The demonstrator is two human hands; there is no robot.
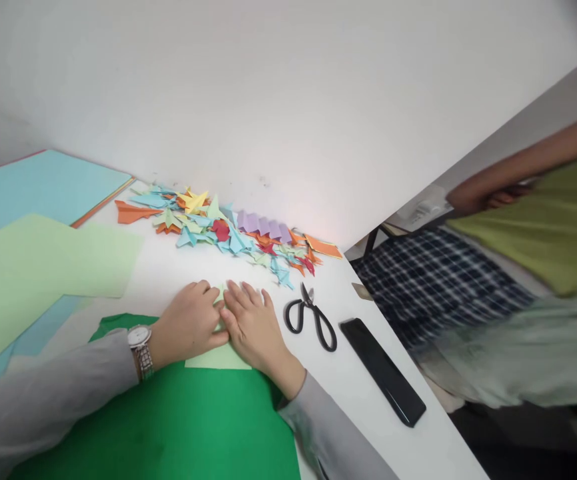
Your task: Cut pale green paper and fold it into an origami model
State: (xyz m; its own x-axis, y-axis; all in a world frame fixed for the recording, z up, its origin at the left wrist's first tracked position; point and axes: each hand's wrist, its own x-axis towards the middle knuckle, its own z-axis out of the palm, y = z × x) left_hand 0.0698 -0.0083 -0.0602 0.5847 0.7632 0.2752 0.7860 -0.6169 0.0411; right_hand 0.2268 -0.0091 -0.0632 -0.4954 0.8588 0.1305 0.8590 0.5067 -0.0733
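Note:
A light green sheet of paper (217,361) lies partly under both my hands, on a larger green sheet (183,420). My left hand (187,322), with a metal watch (139,336) on its wrist, has its fingers curled in on the light green paper. My right hand (254,325) lies flat across the same paper, its fingers stretched out and its thumb close to the left fingers. Both hands cover most of the paper's upper part, so how it is folded there cannot be seen.
Behind my hands a pile of small folded paper pieces (238,241) runs along the wall. Black-handled scissors (308,313) and a black phone (383,370) lie to the right. Blue sheets (48,187) and pale green sheets (18,267) are stacked left. Another person (528,253) is at the right.

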